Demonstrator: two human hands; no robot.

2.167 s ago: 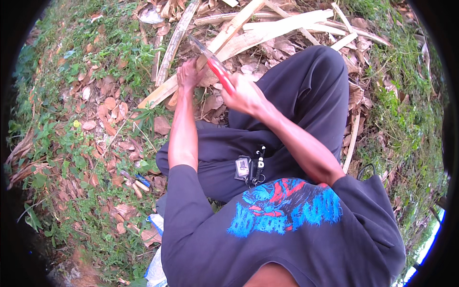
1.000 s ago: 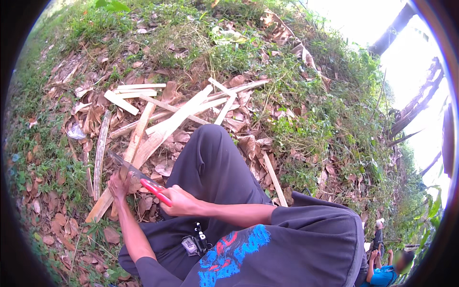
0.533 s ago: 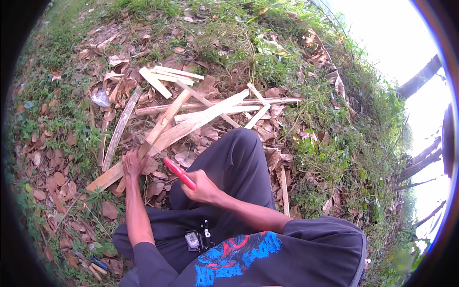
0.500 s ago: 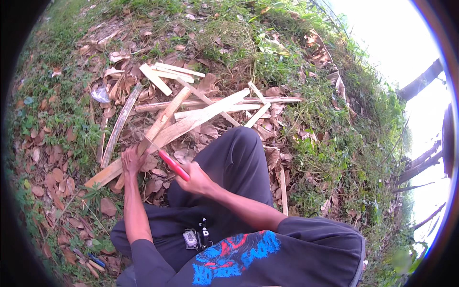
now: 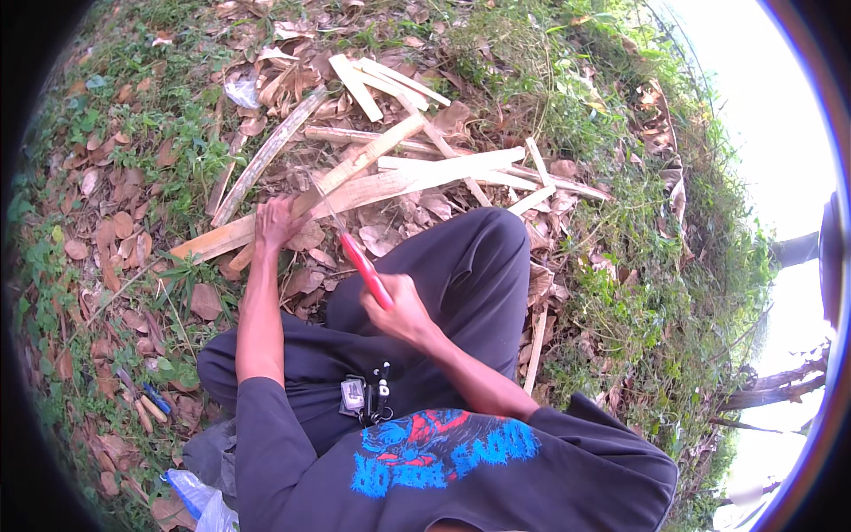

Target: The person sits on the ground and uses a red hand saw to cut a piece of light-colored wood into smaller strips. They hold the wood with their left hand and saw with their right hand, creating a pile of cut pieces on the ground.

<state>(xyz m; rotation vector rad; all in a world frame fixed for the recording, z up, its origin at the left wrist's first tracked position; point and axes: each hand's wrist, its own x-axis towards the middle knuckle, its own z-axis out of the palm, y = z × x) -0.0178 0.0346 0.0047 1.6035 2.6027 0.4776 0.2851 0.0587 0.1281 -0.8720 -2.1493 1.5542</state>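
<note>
Two bare hands are seen at work over a long pale strip of split wood (image 5: 372, 188) lying on leaf-strewn ground. The strip is gripped near its lower end by the left hand (image 5: 277, 223), fingers wrapped round it. A knife (image 5: 359, 257) with a red handle is clenched in the right hand (image 5: 399, 310), its blade laid against the strip just beside the left hand. More wooden slats (image 5: 381, 82) are scattered beyond.

Dark long-sleeved shirt (image 5: 461, 479), blue-red print, dark trousers (image 5: 443, 293)
</note>
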